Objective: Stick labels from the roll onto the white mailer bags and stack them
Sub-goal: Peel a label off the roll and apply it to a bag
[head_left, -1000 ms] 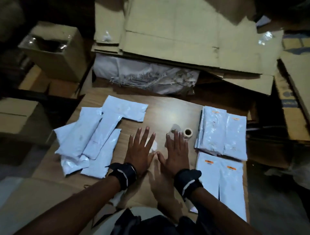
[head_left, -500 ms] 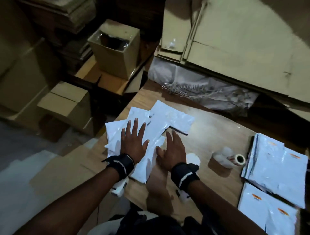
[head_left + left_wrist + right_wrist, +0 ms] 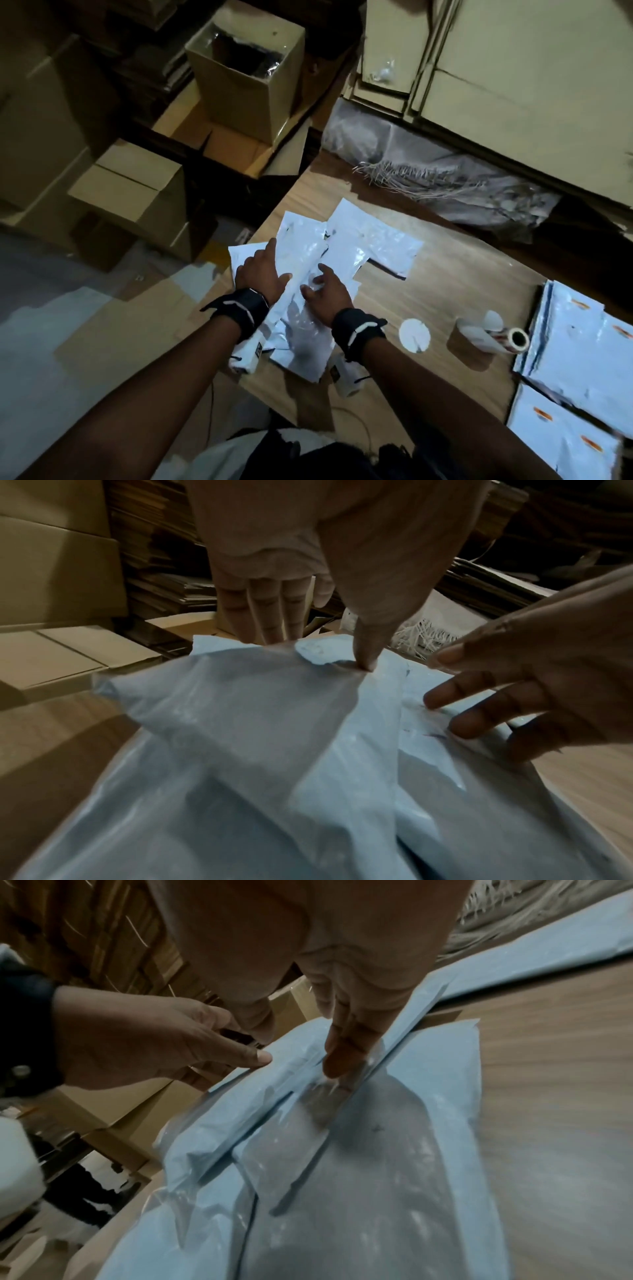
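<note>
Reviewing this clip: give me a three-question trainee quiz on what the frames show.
1. True or false: the label roll lies between the unlabelled mailer pile and the labelled stacks.
2. Which hand touches the label roll: A left hand, B right hand, C neither?
3. Fill in: both hands rest on the ____ mailer pile.

Key: 1 true; 2 C; 3 unlabelled.

A loose, overlapping heap of unlabelled white mailer bags [image 3: 308,260] lay flat under both hands. The label roll [image 3: 493,337] lay on its side well right of the right hand, with orange-labelled bags [image 3: 579,339] stacked farther right.
</note>
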`<state>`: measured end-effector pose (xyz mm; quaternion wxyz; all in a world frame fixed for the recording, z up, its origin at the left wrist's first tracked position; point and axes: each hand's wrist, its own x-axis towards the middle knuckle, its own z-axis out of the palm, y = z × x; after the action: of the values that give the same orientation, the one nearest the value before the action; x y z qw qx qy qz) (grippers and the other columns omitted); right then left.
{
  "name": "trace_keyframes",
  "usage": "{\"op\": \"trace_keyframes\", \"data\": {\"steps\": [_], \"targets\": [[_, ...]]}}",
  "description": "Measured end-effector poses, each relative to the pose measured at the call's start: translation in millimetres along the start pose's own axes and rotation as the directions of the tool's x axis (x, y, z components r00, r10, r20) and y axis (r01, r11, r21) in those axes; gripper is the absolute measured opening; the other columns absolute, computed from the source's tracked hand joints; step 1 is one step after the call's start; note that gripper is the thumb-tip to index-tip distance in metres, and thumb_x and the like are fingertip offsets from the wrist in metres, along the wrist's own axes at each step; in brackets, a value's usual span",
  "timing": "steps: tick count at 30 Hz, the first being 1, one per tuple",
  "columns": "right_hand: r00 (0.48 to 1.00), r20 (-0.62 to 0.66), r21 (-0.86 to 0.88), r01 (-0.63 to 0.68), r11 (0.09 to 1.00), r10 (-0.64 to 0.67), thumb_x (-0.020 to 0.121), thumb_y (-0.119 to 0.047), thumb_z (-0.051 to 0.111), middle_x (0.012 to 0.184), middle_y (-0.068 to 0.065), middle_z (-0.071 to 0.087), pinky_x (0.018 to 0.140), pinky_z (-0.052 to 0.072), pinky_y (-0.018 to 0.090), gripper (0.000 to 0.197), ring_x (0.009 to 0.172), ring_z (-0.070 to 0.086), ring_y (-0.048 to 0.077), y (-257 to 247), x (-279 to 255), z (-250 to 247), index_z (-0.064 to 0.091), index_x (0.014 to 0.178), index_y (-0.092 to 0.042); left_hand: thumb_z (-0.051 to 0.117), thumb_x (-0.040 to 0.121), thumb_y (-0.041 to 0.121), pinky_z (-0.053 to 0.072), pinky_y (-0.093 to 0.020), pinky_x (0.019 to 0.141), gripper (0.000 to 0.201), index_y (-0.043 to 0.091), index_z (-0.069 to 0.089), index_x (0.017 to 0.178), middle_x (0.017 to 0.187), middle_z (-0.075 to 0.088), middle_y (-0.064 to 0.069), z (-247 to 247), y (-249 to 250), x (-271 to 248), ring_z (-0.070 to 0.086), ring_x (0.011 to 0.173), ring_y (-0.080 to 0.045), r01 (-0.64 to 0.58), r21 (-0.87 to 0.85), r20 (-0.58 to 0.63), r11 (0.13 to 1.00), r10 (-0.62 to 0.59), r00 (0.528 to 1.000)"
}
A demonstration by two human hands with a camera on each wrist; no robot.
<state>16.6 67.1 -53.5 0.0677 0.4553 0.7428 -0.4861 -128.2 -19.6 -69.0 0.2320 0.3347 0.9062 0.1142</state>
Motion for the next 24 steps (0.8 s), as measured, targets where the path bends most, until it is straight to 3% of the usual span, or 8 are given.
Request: {"op": "trace_keyframes", "data": {"steps": [4,7,8,10,12,16,20,24], "targets": [[0.994,0.018,0.088,-0.111,0.99,0.11,0.092,-0.036,0.061,0.122,0.002,0.061,0.091,0.041,0.025,0.066,0.117,0.056,0.023,-6.9,13.8,5.4,0.033,0.148,-0.014,0.07,0.08,0.053,0.044,-0.046,0.101,0.089,0.019,0.028,0.15,0.141,0.049,-0.012,1.6,-8.6,7.9,0.049,0.126,-0.034,0.064,-0.077,0.056,0.995,-0.06,0.997],[0.988,0.025,0.091,-0.156,0.984,0.155,0.09,-0.039,0.063,0.118,0.005,0.067,0.098,0.047,0.035,0.067,0.115,0.06,0.027,-5.8,25.3,12.8,0.039,0.145,-0.009,0.075,0.074,0.057,0.043,-0.042,0.103,0.091,0.016,0.037,0.146,0.141,0.05,-0.012,-2.1,-10.9,11.1,0.049,0.128,-0.031,0.114,-0.136,0.098,0.984,-0.101,0.99],[0.987,0.026,0.086,-0.158,0.984,0.156,0.089,-0.038,0.064,0.115,0.007,0.068,0.097,0.048,0.036,0.061,0.112,0.061,0.028,-4.2,27.9,15.0,0.046,0.139,-0.01,0.077,0.072,0.056,0.043,-0.041,0.103,0.09,0.016,0.04,0.144,0.14,0.051,-0.011,-3.7,-11.0,11.9,0.05,0.127,-0.03,0.117,-0.157,0.104,0.981,-0.101,0.989],[0.992,0.017,0.107,-0.127,0.986,0.126,0.088,-0.032,0.064,0.099,0.005,0.071,0.084,0.05,0.031,0.034,0.1,0.065,0.029,-3.4,29.0,15.7,0.062,0.116,-0.014,0.079,0.069,0.056,0.046,-0.038,0.1,0.087,0.017,0.046,0.14,0.136,0.055,-0.01,-7.8,-10.1,11.3,0.054,0.123,-0.028,0.1,-0.188,0.106,0.977,-0.082,0.991],[0.995,-0.004,0.157,-0.098,0.983,0.1,0.087,-0.028,0.063,0.091,0.003,0.071,0.075,0.047,0.026,0.025,0.088,0.067,0.025,-5.2,25.4,12.7,0.067,0.108,-0.015,0.08,0.068,0.056,0.048,-0.038,0.097,0.084,0.018,0.051,0.137,0.133,0.059,-0.009,-12.8,-8.4,8.5,0.057,0.119,-0.027,0.085,-0.224,0.09,0.971,-0.066,0.994],[0.992,-0.068,0.332,-0.077,0.94,0.105,0.086,-0.031,0.068,0.096,0.001,0.068,0.077,0.055,0.031,0.042,0.087,0.068,0.022,-8.0,11.7,0.8,0.057,0.124,-0.017,0.082,0.07,0.048,0.047,-0.03,0.089,0.074,0.017,0.056,0.133,0.125,0.064,-0.004,-22.9,0.5,-3.2,0.061,0.11,-0.022,0.051,-0.361,0.025,0.931,-0.045,0.999],[0.987,-0.151,0.429,0.019,0.903,0.051,0.089,-0.026,0.068,0.111,0.002,0.061,0.076,0.054,0.029,0.042,0.097,0.062,0.016,-4.0,-5.5,-20.6,0.052,0.128,-0.02,0.084,0.071,0.039,0.041,-0.022,0.078,0.06,0.021,0.061,0.123,0.102,0.062,0.005,-26.7,17.3,-16.7,0.06,0.093,-0.014,0.04,-0.533,0.006,0.845,-0.044,0.999],[0.977,-0.214,0.482,0.098,0.871,0.009,0.09,-0.023,0.067,0.122,0.005,0.062,0.084,0.057,0.047,0.041,0.109,0.061,0.02,11.2,-18.6,-34.8,0.051,0.127,-0.026,0.082,0.074,0.04,0.045,-0.024,0.073,0.051,0.026,0.062,0.118,0.096,0.062,0.008,-21.7,42.0,-29.9,0.063,0.084,-0.014,-0.017,-0.579,0.003,0.815,0.023,1.0]]}}
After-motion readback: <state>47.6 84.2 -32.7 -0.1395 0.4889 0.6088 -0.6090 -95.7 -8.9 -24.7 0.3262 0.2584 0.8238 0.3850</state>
